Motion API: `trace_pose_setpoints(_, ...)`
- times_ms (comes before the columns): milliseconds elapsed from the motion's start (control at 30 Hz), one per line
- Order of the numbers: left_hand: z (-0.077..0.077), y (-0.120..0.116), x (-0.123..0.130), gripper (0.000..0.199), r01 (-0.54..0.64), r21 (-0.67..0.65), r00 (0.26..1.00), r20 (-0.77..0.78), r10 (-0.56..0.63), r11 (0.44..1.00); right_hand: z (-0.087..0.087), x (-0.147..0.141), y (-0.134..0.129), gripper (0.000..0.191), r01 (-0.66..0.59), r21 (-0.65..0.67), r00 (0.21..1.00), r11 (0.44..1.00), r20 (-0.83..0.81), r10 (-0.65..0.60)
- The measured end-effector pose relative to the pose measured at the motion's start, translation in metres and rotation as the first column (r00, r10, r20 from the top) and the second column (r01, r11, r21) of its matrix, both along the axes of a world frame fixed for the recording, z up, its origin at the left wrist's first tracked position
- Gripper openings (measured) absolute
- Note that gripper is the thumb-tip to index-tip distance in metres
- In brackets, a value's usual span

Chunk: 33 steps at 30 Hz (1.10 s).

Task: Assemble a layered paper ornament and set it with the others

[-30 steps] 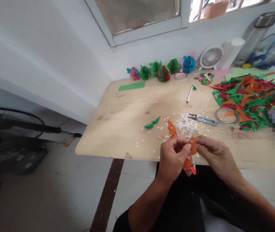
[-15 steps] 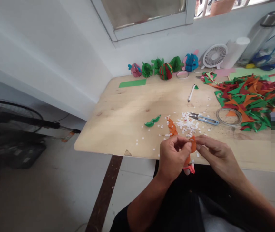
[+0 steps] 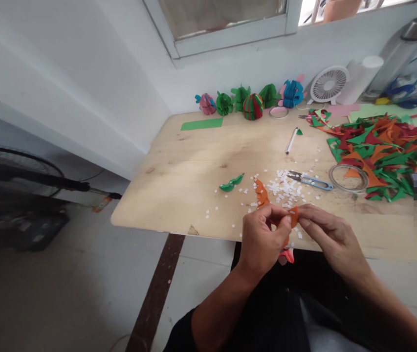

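Note:
At the table's front edge, my left hand (image 3: pixel 265 237) pinches an orange paper piece (image 3: pixel 294 216) that bears a small white bit. My right hand (image 3: pixel 327 230) has its thumb and fingertips closed on the right edge of the same piece. More orange paper and a red-pink piece (image 3: pixel 287 255) show below my left fingers. Just behind my left hand lies an orange scalloped strip (image 3: pixel 261 192). Small white squares (image 3: pixel 283 188) are scattered beyond the hands, beside blue-handled thread snips (image 3: pixel 313 181). A green leaf-like piece (image 3: pixel 232 183) lies to the left.
A heap of red, green and orange scraps (image 3: pixel 387 146) covers the right of the table (image 3: pixel 179 171), with a tape roll (image 3: pixel 348 178) beside it. Folded paper ornaments (image 3: pixel 253 106), a small white fan (image 3: pixel 329 84) and a bottle (image 3: pixel 409 49) stand along the wall. A pen (image 3: pixel 291 141) lies mid-table.
The orange piece between my fingertips has tilted slightly, and my right fingertips have shifted a little over its edge. The camera view has moved slightly.

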<state>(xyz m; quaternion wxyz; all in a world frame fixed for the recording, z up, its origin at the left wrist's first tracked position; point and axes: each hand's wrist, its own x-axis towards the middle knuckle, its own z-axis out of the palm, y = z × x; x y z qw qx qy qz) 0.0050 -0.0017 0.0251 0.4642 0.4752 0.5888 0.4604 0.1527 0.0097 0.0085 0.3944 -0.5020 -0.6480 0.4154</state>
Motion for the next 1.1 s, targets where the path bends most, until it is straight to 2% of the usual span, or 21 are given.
trace_pose_setpoints(233, 0.0, 0.0, 0.001, 0.01, 0.012, 0.067, 0.996, -0.092, -0.006, 0.998, 0.001, -0.007, -0.002, 0.021, 0.032, -0.01, 0.999, 0.999, -0.037, -0.032)
trace_pose_setpoints(400, -0.001, 0.001, 0.002, 0.011, 0.028, 0.067, 0.993, -0.119, -0.02, 0.997, -0.002, -0.01, -0.002, 0.023, 0.051, -0.056, 0.997, 0.997, -0.06, -0.054)
trace_pose_setpoints(733, -0.001, 0.001, 0.003, 0.012, 0.042, 0.042, 0.988, -0.149, -0.035, 0.998, -0.003, -0.01, 0.0, 0.018, 0.083, -0.026, 0.994, 0.996, -0.068, -0.084)
trace_pose_setpoints(933, -0.007, 0.0, 0.001, 0.007, 0.048, 0.029, 0.999, -0.002, -0.048, 0.998, -0.004, -0.009, 0.002, 0.02, 0.186, -0.023, 0.978, 0.982, -0.086, -0.187)
trace_pose_setpoints(1100, -0.011, -0.005, -0.005, 0.014, 0.063, -0.034, 0.996, 0.066, -0.06, 0.997, -0.007, -0.007, 0.004, 0.019, 0.2, -0.079, 0.968, 0.977, -0.138, -0.209)
